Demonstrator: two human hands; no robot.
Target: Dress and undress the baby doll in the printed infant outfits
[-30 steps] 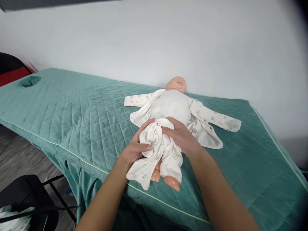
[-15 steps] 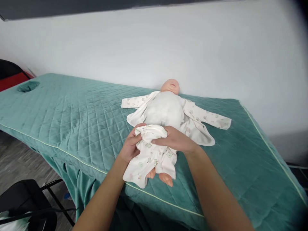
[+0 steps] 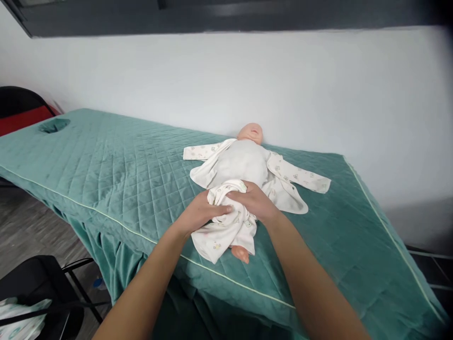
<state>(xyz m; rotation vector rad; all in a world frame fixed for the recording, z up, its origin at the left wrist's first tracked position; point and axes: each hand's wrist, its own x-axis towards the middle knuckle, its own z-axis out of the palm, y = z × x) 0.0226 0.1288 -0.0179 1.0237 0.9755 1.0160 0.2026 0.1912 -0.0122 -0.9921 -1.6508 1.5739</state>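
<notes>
A baby doll (image 3: 249,132) lies on its back on a teal quilted massage table (image 3: 116,165), head toward the wall. An open white printed top (image 3: 290,174) is spread under its grey cloth body, sleeves out to both sides. White printed trousers (image 3: 226,231) are bunched around the doll's legs, and one pink foot (image 3: 240,254) pokes out near the table's front edge. My left hand (image 3: 201,213) grips the bunched trouser cloth from the left. My right hand (image 3: 253,200) is closed over the waistband from the right, at the doll's hips.
A white wall runs behind the table. The table has a face hole (image 3: 54,125) at its far left end. A black chair (image 3: 38,293) with a patterned cloth (image 3: 17,321) stands at the lower left on the grey floor. A red and black seat (image 3: 21,108) sits at the far left.
Both hands have drawn closer together and bunched the trouser cloth higher at the doll's hips. Only one foot shows now. The camera has lifted slightly.
</notes>
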